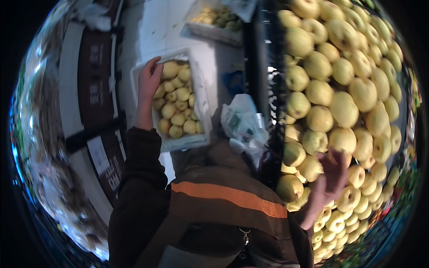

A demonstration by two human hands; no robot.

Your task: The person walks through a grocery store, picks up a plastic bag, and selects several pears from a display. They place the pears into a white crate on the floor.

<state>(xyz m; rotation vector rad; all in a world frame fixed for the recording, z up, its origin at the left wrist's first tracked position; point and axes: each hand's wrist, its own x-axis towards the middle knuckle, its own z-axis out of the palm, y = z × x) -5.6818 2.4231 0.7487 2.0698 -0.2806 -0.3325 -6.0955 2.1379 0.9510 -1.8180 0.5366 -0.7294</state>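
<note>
My left hand reaches over the left rim of a white foam box that holds many yellow pears; its fingers are loosely curled and nothing shows in them. On the right, my right hand hovers over or touches a large heap of yellow pears on a display stand. Its fingers are spread, slightly blurred, with no fruit seen in the grasp. Whether its fingertips touch the pears is hard to tell.
A white plastic bag hangs beside the stand's black slotted edge. Beyond lies another box of yellow and green fruit on the floor. A shelf with brown panels and wrapped goods runs along the left.
</note>
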